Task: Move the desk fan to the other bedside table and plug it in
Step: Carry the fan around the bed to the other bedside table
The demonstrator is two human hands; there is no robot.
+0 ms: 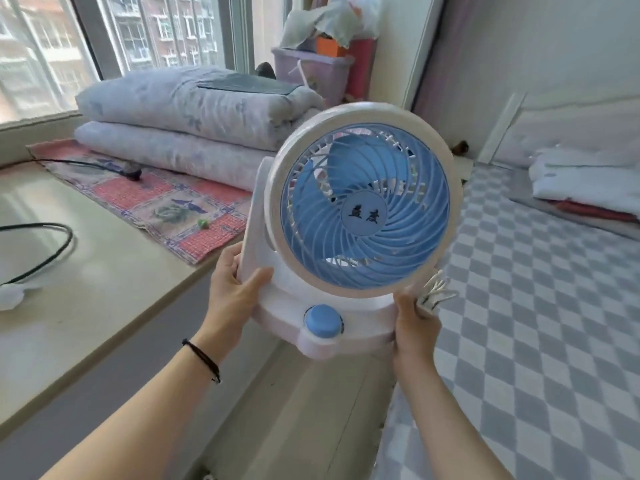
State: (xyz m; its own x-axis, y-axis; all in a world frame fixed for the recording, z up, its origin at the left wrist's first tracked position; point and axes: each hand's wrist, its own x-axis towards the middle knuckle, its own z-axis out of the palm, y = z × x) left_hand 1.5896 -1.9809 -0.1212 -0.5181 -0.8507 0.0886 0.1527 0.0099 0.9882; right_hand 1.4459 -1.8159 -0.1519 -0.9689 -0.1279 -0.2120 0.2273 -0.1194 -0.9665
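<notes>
Both hands are on the desk fan [360,209] right now, carrying it in mid-air out in front of me. Left hand [235,292] has the thumb hooked over the front of the base and the fingers wrapped round the left upright. Right hand [414,327] grips the right edge of the base and also pinches the bundled white cord [434,292] against it, so nothing dangles.

Taking the fan as the landmark: it sits between my two hands, so neither is really nearer. It's roughly upright but leaning a bit to its right, grille facing me. To its left is the window ledge [86,271] with a patchwork mat [166,206] and folded quilts [194,133] stacked on it. To its right and below is the checked bedsheet [536,306]. No bedside table anywhere in view, so my guess is I've still got to walk it over before any plugging in.

Looks-wise: white round housing, blue spiral grille with blue blades behind, little badge with two characters in the centre, and a chunky blue knob [322,322] on the front of the base. Light plastic by the look of it, easy carry.
</notes>
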